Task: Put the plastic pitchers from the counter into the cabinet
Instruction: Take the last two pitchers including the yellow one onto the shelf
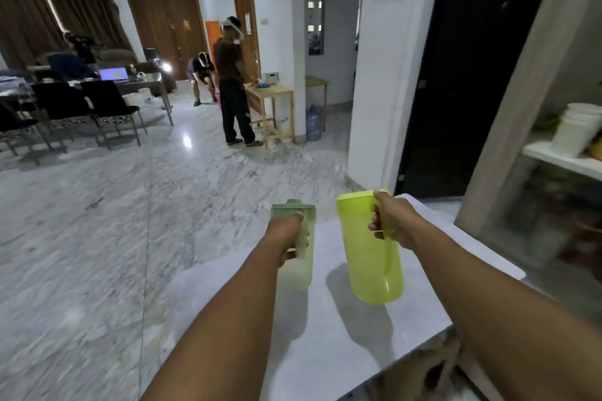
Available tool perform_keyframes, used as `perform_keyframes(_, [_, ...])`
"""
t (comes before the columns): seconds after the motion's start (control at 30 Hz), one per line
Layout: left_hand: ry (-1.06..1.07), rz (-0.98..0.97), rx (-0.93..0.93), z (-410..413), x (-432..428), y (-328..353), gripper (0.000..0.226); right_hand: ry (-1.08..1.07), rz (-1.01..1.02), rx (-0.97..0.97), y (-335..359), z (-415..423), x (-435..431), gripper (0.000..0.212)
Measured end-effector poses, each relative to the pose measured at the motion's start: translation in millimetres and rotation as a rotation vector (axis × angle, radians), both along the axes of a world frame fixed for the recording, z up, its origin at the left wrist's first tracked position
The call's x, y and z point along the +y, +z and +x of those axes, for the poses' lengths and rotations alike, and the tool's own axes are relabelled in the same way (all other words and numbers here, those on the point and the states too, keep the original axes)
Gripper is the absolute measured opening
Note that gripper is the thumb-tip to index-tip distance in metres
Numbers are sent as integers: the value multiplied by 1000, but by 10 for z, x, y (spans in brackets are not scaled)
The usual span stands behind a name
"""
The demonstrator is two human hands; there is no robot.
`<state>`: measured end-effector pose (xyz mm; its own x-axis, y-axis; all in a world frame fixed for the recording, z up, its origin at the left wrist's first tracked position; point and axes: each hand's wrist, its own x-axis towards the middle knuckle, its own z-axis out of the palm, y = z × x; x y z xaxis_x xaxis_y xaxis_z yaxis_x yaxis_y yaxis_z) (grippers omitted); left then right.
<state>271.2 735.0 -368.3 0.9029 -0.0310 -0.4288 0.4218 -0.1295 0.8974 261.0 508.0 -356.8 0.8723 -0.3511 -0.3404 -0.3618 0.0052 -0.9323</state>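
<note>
My left hand (286,234) grips the handle of a pale green translucent pitcher (301,267) with a grey-green lid, held just above the white counter (325,335). My right hand (394,221) holds the handle of a bright yellow-green pitcher (365,251), lifted upright over the counter, its shadow below. To the right stands an open cabinet (508,101) with a white shelf (563,159) inside; the view is blurred there.
White buckets (576,130) sit on the cabinet shelf. A dark doorway (472,75) lies beyond the counter. Two people stand by a wooden table (273,98) across the marble floor, with a water bottle (313,123) nearby. Black chairs (107,107) and a desk are at the left.
</note>
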Motion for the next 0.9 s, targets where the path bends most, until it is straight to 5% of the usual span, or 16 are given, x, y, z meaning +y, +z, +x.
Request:
perform_keyframes(0.27, [-315,-55,-90,-1112,-1257,555,39,-272,-31,-114,640,-1847,-1225,41])
perform_keyframes(0.63, [-841,-190,-168,-3033,-4308,1242,35,-866,-194,-325,1424,-4821,-3649,36])
perform_keyframes(0.9, [-1016,-399,-201,-4601,-6405,1543,24,-1164,-335,-444,1930,-6609,-4976,36])
